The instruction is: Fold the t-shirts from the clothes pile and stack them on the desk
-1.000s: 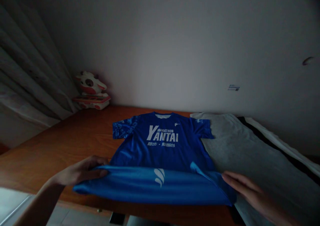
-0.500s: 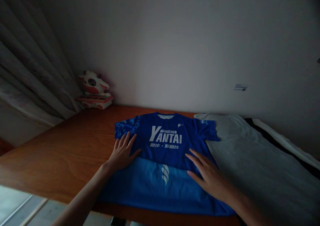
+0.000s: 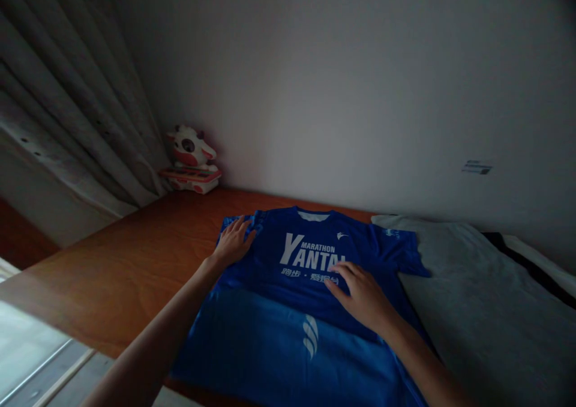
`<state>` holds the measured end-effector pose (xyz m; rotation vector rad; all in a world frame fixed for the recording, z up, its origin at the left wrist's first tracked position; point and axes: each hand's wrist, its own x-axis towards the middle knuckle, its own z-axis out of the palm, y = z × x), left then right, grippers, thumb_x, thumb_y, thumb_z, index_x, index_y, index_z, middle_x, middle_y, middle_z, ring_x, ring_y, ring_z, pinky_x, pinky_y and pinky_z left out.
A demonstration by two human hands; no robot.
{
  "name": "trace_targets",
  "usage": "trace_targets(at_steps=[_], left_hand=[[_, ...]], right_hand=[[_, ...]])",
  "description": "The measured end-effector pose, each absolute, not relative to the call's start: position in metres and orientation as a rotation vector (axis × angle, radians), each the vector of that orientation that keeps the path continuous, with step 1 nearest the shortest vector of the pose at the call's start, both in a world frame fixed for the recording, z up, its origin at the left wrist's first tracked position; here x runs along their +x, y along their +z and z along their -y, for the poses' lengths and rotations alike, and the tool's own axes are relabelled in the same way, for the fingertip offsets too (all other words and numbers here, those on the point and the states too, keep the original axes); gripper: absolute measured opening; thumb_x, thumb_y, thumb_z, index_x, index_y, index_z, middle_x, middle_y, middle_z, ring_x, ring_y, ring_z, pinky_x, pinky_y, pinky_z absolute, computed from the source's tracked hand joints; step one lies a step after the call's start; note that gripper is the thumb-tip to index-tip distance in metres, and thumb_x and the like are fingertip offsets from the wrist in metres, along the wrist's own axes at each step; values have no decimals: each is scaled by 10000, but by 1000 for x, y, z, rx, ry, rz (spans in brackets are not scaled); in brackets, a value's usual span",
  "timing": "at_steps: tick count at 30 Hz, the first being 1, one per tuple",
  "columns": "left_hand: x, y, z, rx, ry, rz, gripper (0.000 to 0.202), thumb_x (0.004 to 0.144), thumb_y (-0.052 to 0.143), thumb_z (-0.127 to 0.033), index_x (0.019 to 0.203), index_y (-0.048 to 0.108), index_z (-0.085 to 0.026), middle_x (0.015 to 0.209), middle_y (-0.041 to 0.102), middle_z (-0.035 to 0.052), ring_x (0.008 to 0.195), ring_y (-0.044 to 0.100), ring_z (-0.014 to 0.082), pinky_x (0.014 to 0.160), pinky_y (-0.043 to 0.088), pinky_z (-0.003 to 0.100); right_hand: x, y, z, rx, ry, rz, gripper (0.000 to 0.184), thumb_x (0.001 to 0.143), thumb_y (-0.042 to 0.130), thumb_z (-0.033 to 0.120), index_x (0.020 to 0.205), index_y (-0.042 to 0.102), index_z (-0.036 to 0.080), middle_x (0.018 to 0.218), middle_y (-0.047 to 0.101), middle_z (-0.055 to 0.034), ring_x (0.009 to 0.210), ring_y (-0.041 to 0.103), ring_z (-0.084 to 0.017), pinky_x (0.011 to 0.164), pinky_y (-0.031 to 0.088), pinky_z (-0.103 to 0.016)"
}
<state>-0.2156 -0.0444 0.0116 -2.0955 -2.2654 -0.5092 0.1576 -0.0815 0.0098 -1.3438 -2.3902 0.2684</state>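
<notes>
A blue short-sleeved T-shirt [image 3: 270, 329] with white "MARATHON YANTAI" lettering lies spread out, front up, its collar toward the wall. My left hand [image 3: 234, 242] is at the patterned sleeve on the left, palm down with the fingers apart. Over the chest lettering is my right hand [image 3: 360, 290], its fingers extended and slightly bent; whether it touches the cloth I cannot tell. Neither hand grips the fabric. The shirt's right sleeve overlaps a grey garment [image 3: 472, 287] lying beside it.
The wooden tabletop [image 3: 148, 263] runs back to a plain wall. A toy cow with a small keyboard [image 3: 193, 161] stands in the far left corner, near a grey curtain [image 3: 76, 107]. Black and white cloth [image 3: 531, 257] lies along the grey garment's far right edge.
My left hand has moved up to the left sleeve. My right hand has shifted up and inward over the lettering. The camera view has turned slightly left.
</notes>
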Motion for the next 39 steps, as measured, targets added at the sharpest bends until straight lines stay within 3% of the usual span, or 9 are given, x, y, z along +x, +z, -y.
trace_targets(at_steps=[4,7,11,16,20,25,29,34,39], left_hand=[[-232,0,23,-1959,-290,2554,763,970,288,-644,1576,347,-185,1673,234,178,1525,227,424,1177,207,665],[-253,-8,21,-1854,-210,2658,748,941,313,-678,1554,394,-258,1656,301,154,1512,260,425,1147,213,706],[-274,-6,16,-1667,-286,2692,645,950,313,-608,1406,572,-233,1502,526,179,1377,469,411,1093,340,642],[-282,6,6,-1395,-396,2770,653,894,455,-575,1273,646,-79,1382,553,311,1303,487,497,982,437,625],[-280,12,1,-1387,-607,2803,413,835,604,-449,1098,730,-158,1257,669,235,1195,595,454,920,505,550],[-249,29,-2,-1519,-841,2639,322,934,517,-363,1196,639,-221,1206,736,95,1076,694,278,874,542,371],[-193,42,17,-2008,-1089,2143,294,960,516,-357,1205,616,-227,1157,750,68,1035,702,233,890,536,343],[-155,36,65,-2455,-626,1489,409,937,572,-399,1312,598,-238,1337,650,118,1228,574,315,1040,442,500],[-172,36,85,-2553,-276,1521,602,798,645,-296,1389,548,-226,1345,587,133,1184,561,332,998,477,498]], right_hand=[[133,-12,50,-1475,124,2287,479,982,498,462,1348,607,174,1450,558,-192,1379,496,-339,1133,392,-525],[131,-33,43,-1588,81,2232,549,978,498,497,1413,555,168,1529,480,-209,1454,391,-379,1154,305,-626],[133,-47,42,-1604,90,2164,561,1003,427,519,1407,553,150,1526,481,-220,1463,379,-374,1153,302,-632],[135,-46,41,-1432,62,2067,498,1005,432,487,1347,579,157,1437,565,-205,1376,493,-344,1126,382,-587],[137,-45,40,-1284,86,1989,444,997,470,467,1298,598,167,1323,640,-185,1270,580,-304,1078,470,-502],[140,-44,39,-1241,153,1883,377,991,489,442,1252,598,192,1253,662,-157,1224,594,-291,1057,490,-502],[142,-44,39,-1239,161,1856,337,976,501,414,1206,608,192,1201,669,-148,1164,612,-292,1028,500,-507],[145,-45,40,-1228,136,1859,283,961,515,369,1166,611,199,1158,668,-137,1120,613,-289,993,507,-490],[142,-40,42,-1213,113,1919,205,949,517,322,1072,636,209,1093,673,-120,1059,623,-276,956,503,-449]])
